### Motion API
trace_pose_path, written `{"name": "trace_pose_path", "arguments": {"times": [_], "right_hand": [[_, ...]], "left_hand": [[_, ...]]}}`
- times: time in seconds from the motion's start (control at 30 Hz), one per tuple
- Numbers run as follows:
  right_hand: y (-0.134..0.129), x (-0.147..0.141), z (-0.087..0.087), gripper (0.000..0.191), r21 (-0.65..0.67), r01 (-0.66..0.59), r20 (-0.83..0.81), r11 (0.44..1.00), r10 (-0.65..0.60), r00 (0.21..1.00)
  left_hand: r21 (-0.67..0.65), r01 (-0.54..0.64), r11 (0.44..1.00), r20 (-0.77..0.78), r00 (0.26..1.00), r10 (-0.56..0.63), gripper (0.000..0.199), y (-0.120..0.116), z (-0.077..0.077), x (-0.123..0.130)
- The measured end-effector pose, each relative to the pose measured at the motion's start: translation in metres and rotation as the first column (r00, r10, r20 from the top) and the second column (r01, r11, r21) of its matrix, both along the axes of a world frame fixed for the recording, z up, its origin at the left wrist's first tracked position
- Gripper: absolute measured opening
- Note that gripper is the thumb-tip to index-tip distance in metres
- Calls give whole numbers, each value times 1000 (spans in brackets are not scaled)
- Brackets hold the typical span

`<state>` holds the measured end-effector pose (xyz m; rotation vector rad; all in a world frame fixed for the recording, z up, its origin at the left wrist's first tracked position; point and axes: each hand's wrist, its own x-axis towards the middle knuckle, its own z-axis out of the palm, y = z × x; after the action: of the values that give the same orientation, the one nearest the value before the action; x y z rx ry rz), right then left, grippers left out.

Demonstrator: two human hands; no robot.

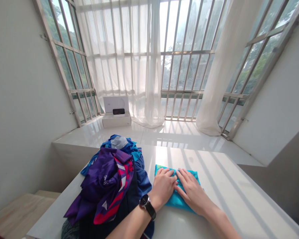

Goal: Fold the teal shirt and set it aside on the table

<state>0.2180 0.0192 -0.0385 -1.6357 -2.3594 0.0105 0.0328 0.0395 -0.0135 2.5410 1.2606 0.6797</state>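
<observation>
A turquoise piece of clothing point(181, 201), folded into a flat rectangle with a yellow-green print at its far left corner, lies on the white table. My left hand point(163, 186), with a black-strapped watch point(147, 206) on the wrist, rests on its left part, fingers slightly bent. On the right part my right hand point(191, 191) lies palm down, its fingers stretched out. The hands touch or nearly touch at the middle. To the left is a heap of crumpled clothes, with a purple shirt point(103, 181) trimmed in red and white on top.
The white table point(214, 172) reaches to a tiled window sill point(169, 134). On the sill stands an open white box point(116, 120) with a dark phone-like device point(119, 111) on it. Sheer curtains point(144, 66) hang before barred windows. A wooden surface point(20, 210) shows at lower left.
</observation>
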Motion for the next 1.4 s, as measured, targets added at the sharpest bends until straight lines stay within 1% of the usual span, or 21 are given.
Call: {"name": "trace_pose_path", "arguments": {"times": [0.1, 0.2, 0.37, 0.47, 0.63, 0.7, 0.83, 0.93, 1.1, 1.27, 1.4], "right_hand": [[2, 6, -3, 70, -13, -4, 9, 1000, 4, 1000], [3, 9, -3, 69, -2, -5, -10, 1000, 5, 1000], [3, 9, 4, 63, 48, 11, -81, 999, -7, 997], [2, 10, 8, 58, 64, 19, -116, 998, -11, 993], [2, 10, 12, 52, 42, 35, -118, 998, -29, 993], [2, 10, 12, 50, 37, 39, -119, 999, -34, 992], [2, 9, 13, 41, 69, 42, -159, 997, -31, 987], [0, 7, 16, 34, 66, 36, -184, 997, -23, 983], [-3, 5, 25, 21, 14, 17, -200, 1000, -14, 980], [-4, 5, 28, 17, -46, 13, -219, 999, -23, 976], [-4, 5, 29, 17, -58, 15, -230, 998, -28, 973]], "left_hand": [[-17, 11, 1000, 19, 1000, -10, 25, -1, 5, -2], [-39, 19, 999, 47, 999, -17, 27, -4, 11, -4], [-39, 26, 999, 133, 991, -21, 35, -11, 17, -6], [-24, 8, 1000, 159, 987, -4, 34, -14, 18, -6], [-33, -5, 999, 56, 998, 7, 23, -10, 20, -7], [-35, 1, 999, 37, 999, 1, 19, -8, 21, -8], [-31, 16, 999, 16, 1000, -16, 15, -6, 20, -12], [-27, 20, 999, 10, 1000, -20, 14, -7, 20, -13], [-20, 16, 1000, 5, 1000, -16, 20, -8, 19, -12], [-28, 23, 999, 5, 1000, -23, 21, -9, 22, -12], [-30, 12, 999, 9, 1000, -12, 19, -12, 25, -11]]}}
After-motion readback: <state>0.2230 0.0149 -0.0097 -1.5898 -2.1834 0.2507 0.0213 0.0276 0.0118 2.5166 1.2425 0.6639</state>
